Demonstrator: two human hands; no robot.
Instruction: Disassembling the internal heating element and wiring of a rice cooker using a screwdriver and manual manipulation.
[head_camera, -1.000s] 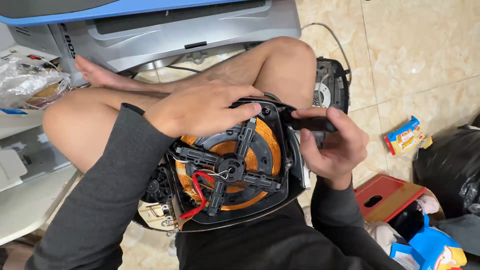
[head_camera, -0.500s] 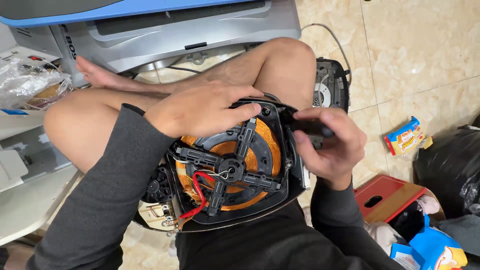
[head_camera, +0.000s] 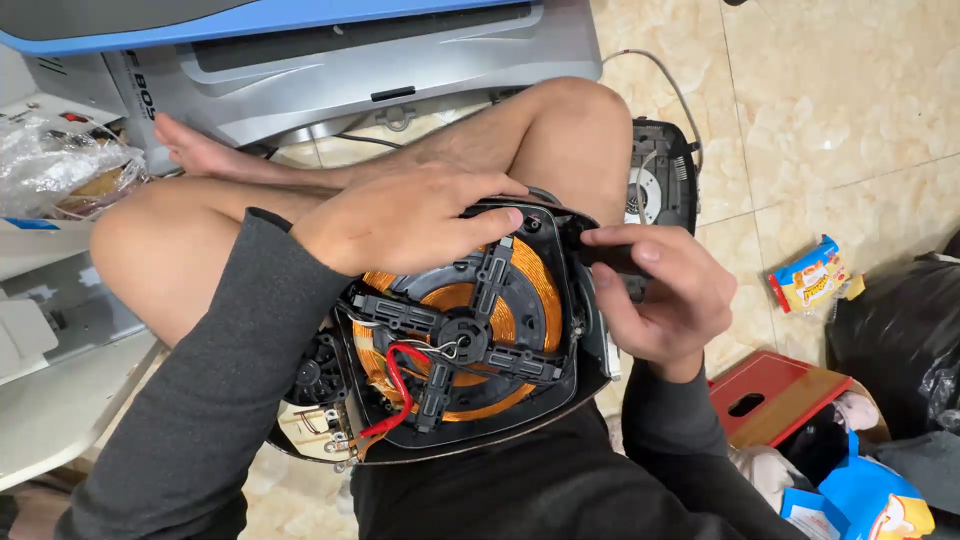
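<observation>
The opened black induction cooker base (head_camera: 455, 335), with its round copper-coloured coil and black cross-shaped coil bracket exposed, rests on the lap of the seated person, at the centre of the view. A red wire (head_camera: 395, 385) runs from the coil centre toward 7 o'clock, ending near the small circuit board at the lower left corner of the housing.

The left hand (head_camera: 400, 215) lies palm down on the rim of the housing at 12 o'clock of the coil. Its fingers are spread and pressed flat on the black plastic edge; they brace the unit and close around nothing.

The right hand (head_camera: 660, 295) is at 3 o'clock of the coil, just beside the housing wall. Its fingers and thumb are clamped together on a dark tool handle (head_camera: 610, 258), which points toward 9 o'clock and meets the upper right corner of the housing. The tool tip is hidden, so its type cannot be determined.

A second black appliance shell (head_camera: 660, 185) lies on the beige tiled floor (head_camera: 830, 110) at 2 o'clock, behind the raised knee. A grey and blue machine casing (head_camera: 380, 50) spans the 12 o'clock edge. A small colourful snack packet (head_camera: 808, 275) lies at 3 o'clock, well apart from the right hand. A red box (head_camera: 765, 385) sits at 4 o'clock, with a black plastic bag (head_camera: 895, 330) beyond it.
</observation>
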